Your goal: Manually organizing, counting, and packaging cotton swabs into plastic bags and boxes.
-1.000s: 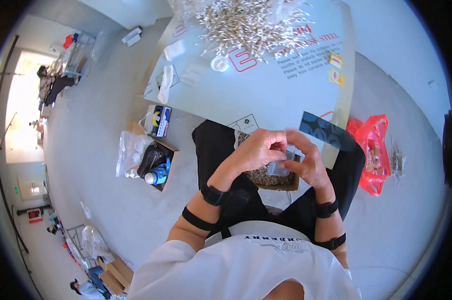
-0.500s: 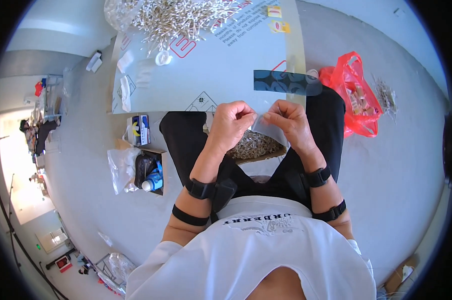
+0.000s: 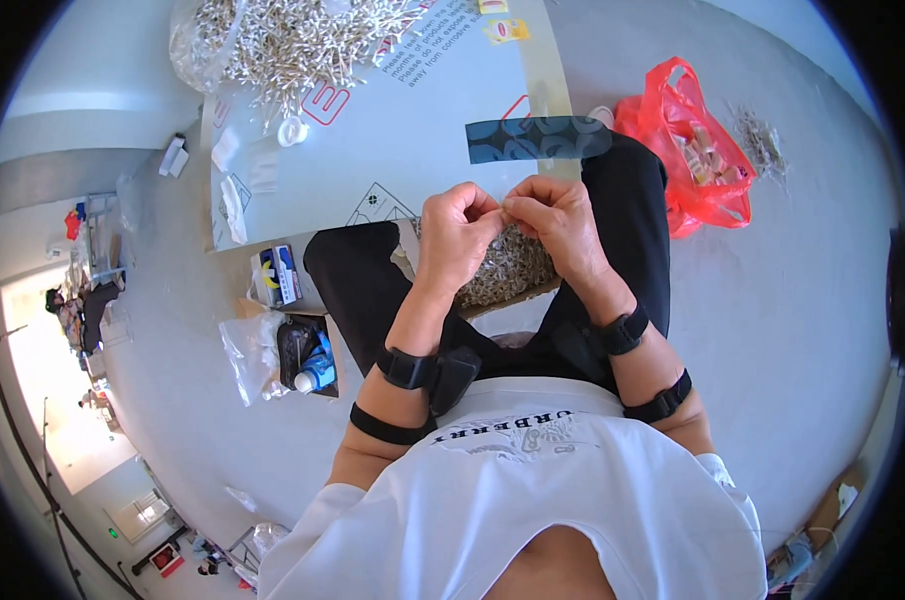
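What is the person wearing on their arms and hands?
The left hand and right hand are bare, with no gloves. Each wrist has a black band like a watch. Higher up, each forearm has a thinner black strap. The white T-shirt has short sleeves, so the forearms are uncovered.

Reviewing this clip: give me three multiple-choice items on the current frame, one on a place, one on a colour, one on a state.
1. Where is the red plastic bag?
A. on the person's right
B. on the person's left
C. on the lap

2. What colour are the wrist bands?
A. white
B. black
C. yellow

3. How do the left hand and right hand stand?
A. far apart on the floor
B. one raised out of view
C. fingertips together above the pile of small parts

Answers: 1 A, it lies on the picture's right; 2 B, both bands look black; 3 C, the fingertips meet over the lap.
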`<state>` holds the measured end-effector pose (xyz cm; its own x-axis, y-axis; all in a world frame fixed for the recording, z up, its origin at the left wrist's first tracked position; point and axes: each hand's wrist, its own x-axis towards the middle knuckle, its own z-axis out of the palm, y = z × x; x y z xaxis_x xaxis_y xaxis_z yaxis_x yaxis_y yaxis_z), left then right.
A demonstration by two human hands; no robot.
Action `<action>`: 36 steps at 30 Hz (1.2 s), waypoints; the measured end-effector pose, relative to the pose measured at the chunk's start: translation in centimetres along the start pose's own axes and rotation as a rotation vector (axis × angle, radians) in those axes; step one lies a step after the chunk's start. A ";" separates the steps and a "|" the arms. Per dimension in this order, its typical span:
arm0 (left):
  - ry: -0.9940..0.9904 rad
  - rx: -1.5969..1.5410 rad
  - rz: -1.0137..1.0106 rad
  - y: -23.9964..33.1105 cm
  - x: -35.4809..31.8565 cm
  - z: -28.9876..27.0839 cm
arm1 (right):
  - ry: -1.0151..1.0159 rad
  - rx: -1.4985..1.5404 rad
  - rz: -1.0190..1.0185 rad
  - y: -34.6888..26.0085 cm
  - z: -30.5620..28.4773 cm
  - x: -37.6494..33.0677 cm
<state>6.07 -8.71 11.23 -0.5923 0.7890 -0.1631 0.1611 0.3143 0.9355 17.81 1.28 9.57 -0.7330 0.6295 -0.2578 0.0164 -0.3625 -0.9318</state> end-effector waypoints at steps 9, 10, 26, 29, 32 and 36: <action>0.008 -0.180 -0.148 -0.8 0.4 1.2 | 0.120 -0.134 -0.083 1.6 -1.1 0.3; 0.004 -0.179 -0.151 -1.0 0.6 1.3 | 0.140 -0.216 -0.120 1.6 -1.2 0.3; -0.049 0.139 0.374 0.0 9.4 7.7 | 0.626 0.249 0.042 1.3 -7.2 -0.2; -0.093 0.013 0.334 -0.1 13.0 10.8 | 0.620 0.595 0.239 1.8 -8.9 1.5; -0.140 0.038 0.465 -0.5 15.9 13.3 | 0.510 0.736 0.144 3.0 -10.2 4.1; -0.173 0.274 0.590 -1.3 18.1 14.7 | 0.751 0.646 0.063 4.6 -11.6 6.9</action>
<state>6.76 12.92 2.43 -0.2127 0.9356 0.2817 0.6271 -0.0903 0.7737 20.71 11.90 0.59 -0.1185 0.7871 -0.6053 -0.4966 -0.5749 -0.6503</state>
